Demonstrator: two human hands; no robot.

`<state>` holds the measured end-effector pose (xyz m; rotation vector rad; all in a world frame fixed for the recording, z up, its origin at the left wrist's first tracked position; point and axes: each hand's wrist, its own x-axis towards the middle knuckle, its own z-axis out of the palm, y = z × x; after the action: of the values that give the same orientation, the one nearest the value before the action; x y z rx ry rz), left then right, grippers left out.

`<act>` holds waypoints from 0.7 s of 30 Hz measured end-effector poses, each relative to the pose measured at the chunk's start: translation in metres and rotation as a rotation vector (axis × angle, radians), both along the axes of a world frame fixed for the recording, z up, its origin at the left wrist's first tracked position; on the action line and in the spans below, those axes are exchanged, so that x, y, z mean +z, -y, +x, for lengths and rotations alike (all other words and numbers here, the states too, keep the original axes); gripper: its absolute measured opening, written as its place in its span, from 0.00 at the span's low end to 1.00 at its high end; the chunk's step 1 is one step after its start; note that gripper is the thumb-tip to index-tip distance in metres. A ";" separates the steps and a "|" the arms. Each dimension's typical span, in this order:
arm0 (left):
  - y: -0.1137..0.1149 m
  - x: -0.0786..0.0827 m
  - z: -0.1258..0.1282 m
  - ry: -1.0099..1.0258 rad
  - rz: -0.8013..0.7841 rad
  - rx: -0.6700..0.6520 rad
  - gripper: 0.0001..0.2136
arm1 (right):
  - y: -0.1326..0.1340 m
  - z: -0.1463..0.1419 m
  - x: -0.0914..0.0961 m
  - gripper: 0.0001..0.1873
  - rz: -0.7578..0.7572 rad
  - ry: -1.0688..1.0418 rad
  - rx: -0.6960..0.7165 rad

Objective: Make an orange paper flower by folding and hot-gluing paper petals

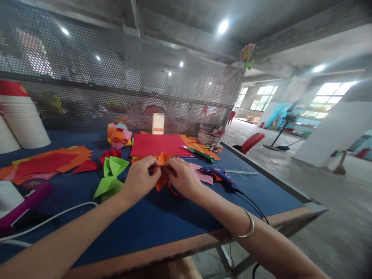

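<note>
Between my hands is a folded piece of orange paper (161,183), raised a little over the blue tabletop. My left hand (141,176) pinches its left side with the fingers closed. On the other side my right hand (183,176) grips the paper's upper right part, and a bracelet circles that wrist. My fingers hide much of the folds. Partly behind my right hand lies something with a red loop, perhaps a scissors handle (175,190). Folded green paper shapes (112,176) rest left of my left hand, with folded red paper (109,155) behind them.
A blue glue gun (222,177) with its cord lies at right, near a green utility knife (200,154). Red sheets (161,145), a multicoloured paper ball (119,135) and a woven basket (210,133) stand behind. Orange and red sheets (49,162) and a purple device (31,201) are left.
</note>
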<state>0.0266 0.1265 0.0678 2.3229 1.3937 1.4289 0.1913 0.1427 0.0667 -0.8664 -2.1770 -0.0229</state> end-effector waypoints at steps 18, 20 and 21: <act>-0.004 0.000 -0.002 -0.002 -0.024 0.027 0.05 | 0.000 0.000 0.005 0.05 -0.140 -0.066 -0.011; -0.004 0.000 -0.002 0.005 -0.014 0.009 0.05 | -0.001 0.000 0.005 0.05 -0.148 -0.068 -0.014; -0.004 -0.001 -0.002 0.000 -0.010 0.000 0.05 | -0.001 0.000 0.005 0.05 -0.151 -0.070 -0.016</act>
<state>0.0245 0.1303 0.0672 2.3163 1.3980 1.4193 0.1917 0.1435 0.0713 -0.9549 -2.1272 0.1633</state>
